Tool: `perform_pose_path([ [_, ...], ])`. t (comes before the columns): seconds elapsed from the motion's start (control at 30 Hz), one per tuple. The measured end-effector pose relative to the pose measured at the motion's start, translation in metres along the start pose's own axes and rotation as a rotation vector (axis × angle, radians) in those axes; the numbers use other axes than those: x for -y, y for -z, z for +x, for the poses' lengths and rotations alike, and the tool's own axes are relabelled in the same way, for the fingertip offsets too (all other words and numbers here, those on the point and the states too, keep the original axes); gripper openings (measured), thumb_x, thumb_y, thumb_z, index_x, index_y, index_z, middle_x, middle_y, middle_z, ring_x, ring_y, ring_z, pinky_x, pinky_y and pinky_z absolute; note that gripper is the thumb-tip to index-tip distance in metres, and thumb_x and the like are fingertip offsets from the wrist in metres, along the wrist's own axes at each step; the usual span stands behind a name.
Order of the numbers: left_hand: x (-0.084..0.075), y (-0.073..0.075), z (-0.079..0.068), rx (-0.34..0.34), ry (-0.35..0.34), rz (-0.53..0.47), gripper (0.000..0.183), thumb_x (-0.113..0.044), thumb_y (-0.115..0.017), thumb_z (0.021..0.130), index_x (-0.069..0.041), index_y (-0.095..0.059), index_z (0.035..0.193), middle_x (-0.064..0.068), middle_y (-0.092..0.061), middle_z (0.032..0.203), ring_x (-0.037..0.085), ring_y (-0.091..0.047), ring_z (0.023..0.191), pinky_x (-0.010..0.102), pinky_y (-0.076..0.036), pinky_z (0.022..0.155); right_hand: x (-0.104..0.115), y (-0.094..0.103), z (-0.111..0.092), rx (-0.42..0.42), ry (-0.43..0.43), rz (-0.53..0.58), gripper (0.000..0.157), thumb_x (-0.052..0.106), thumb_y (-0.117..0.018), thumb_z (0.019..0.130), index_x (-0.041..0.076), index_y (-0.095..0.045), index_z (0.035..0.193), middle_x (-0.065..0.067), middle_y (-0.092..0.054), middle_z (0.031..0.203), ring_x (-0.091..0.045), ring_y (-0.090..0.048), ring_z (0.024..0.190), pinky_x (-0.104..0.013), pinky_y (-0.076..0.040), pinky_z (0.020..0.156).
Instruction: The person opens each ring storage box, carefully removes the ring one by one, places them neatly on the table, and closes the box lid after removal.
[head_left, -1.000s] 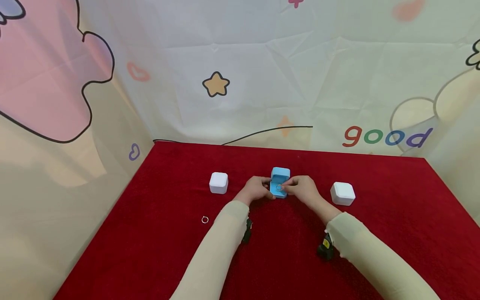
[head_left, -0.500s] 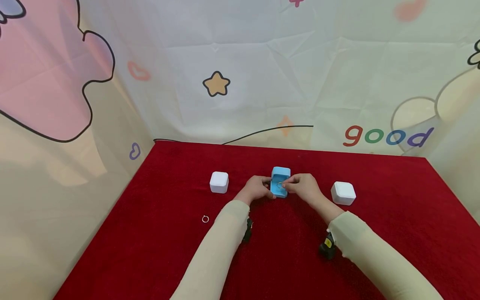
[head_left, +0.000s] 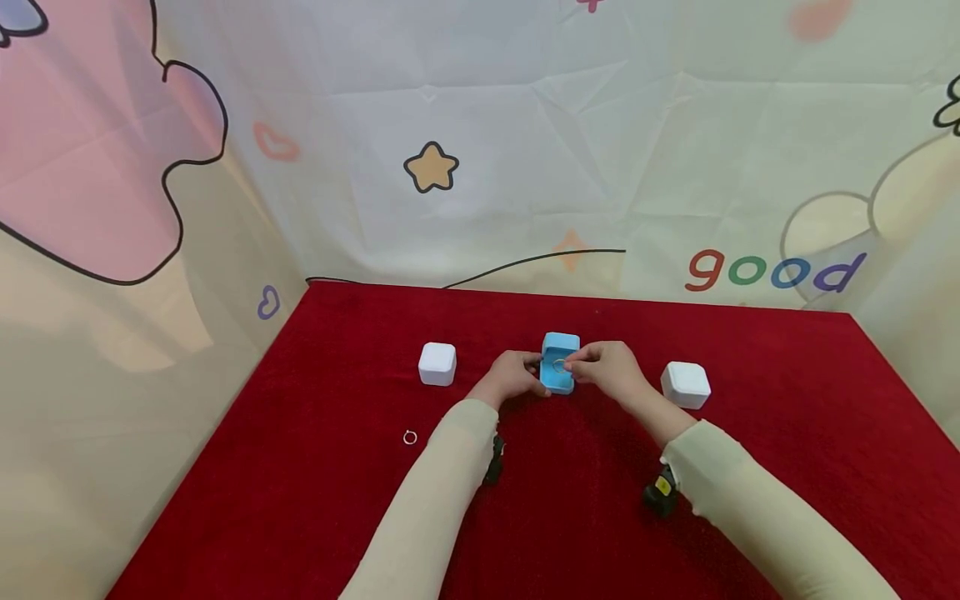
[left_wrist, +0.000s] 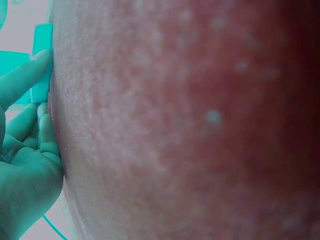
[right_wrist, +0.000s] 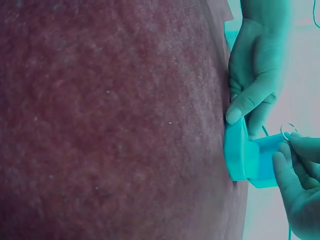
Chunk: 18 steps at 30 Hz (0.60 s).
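A light blue ring box [head_left: 557,385] stands on the red cloth with its lid raised. My left hand [head_left: 512,377] grips the box at its left side, thumb near the front and fingers towards the back. In the left wrist view the left thumb [left_wrist: 31,75] lies along the box wall [left_wrist: 42,37]. My right hand [head_left: 609,367] pinches a thin ring [right_wrist: 287,130] between thumb and fingertips. The ring is held over the base of the box, in front of the raised lid. Part of the box base is hidden behind the right fingers in the right wrist view.
One white box [head_left: 437,364] stands to the left and another white box [head_left: 686,385] to the right, both closed. A second ring [head_left: 409,437] lies on the red cloth [head_left: 300,483] beside the left forearm. A printed curtain [head_left: 525,167] rises behind the table.
My right hand has moved slightly up and away from me, and the pinched ring has shifted from low in the box towards its lid. The left hand keeps its grip in place.
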<state>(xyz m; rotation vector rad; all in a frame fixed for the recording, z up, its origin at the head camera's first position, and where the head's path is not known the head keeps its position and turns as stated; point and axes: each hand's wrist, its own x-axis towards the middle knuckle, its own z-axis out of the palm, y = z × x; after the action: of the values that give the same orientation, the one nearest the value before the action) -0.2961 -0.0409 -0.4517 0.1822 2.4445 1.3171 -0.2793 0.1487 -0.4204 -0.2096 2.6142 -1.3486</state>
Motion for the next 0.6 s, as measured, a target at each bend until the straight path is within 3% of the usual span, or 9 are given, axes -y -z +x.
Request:
perform_pose_path([
  [0.6,0.0,0.0,0.0,0.0,0.005,0.001,0.065,-0.009,-0.079,0.087,-0.003,-0.055,0.147,0.017,-0.064,0.139,0.03,-0.059,0.127,0.04,-0.051,0.109,0.007,0.007,-0.01,0.005,0.003,-0.01,0.026,0.015,-0.069,0.098,-0.007,-0.074,0.112,-0.023,-0.076,0.106,-0.031,-0.077,0.095,-0.045,-0.061,0.093],
])
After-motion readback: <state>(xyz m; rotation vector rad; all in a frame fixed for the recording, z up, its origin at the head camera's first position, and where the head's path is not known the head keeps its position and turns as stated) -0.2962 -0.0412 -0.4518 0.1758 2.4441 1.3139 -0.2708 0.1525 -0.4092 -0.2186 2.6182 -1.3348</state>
